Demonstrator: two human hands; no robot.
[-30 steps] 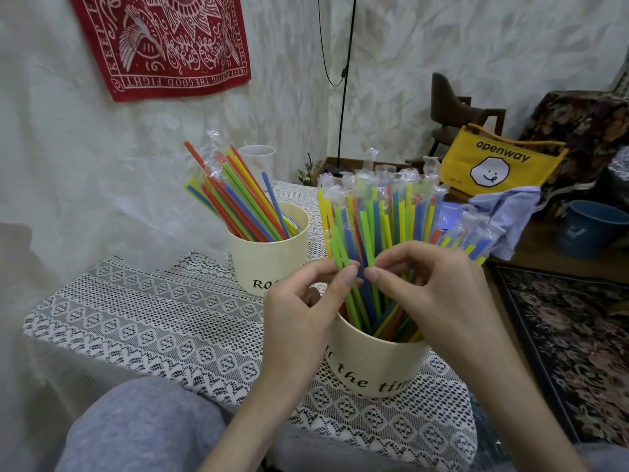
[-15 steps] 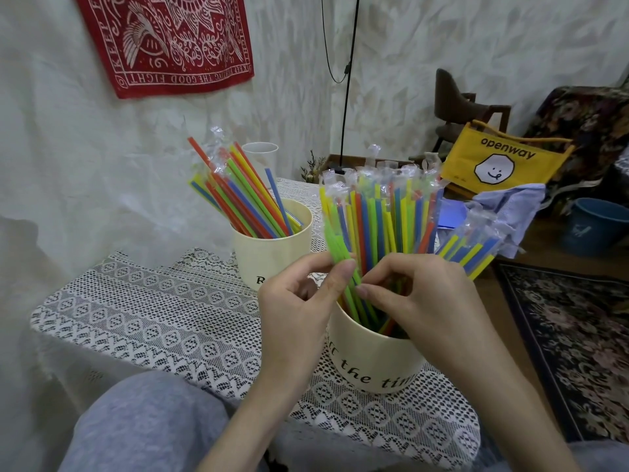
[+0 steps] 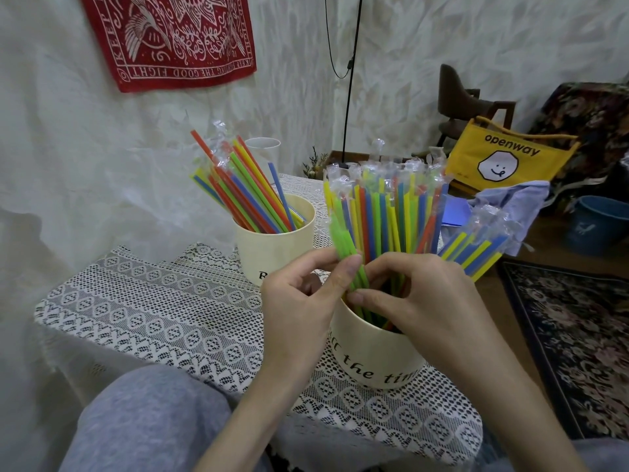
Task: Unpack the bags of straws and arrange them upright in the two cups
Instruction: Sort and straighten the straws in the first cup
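Note:
Two cream cups stand on a lace-covered table (image 3: pixel 177 311). The near cup (image 3: pixel 374 356) holds a thick bunch of wrapped coloured straws (image 3: pixel 388 216), mostly upright, with some splayed to the right (image 3: pixel 476 253). My left hand (image 3: pixel 299 301) and my right hand (image 3: pixel 422 294) meet at the cup's left rim, both pinching a few green straws (image 3: pixel 343 243) that lean left. The far cup (image 3: pixel 275 247) holds straws (image 3: pixel 245 192) leaning left.
A white paper cup (image 3: pixel 262 146) stands behind the far cup. To the right sit a yellow "openway" bag (image 3: pixel 507 158), a blue cloth (image 3: pixel 510 206), a blue bucket (image 3: pixel 599 223) and a patterned rug (image 3: pixel 571 335). My grey-clad knees are at the bottom.
The view has shifted slightly. Both hands have slid a little lower on the green straws, which now lean further left, apart from the bunch.

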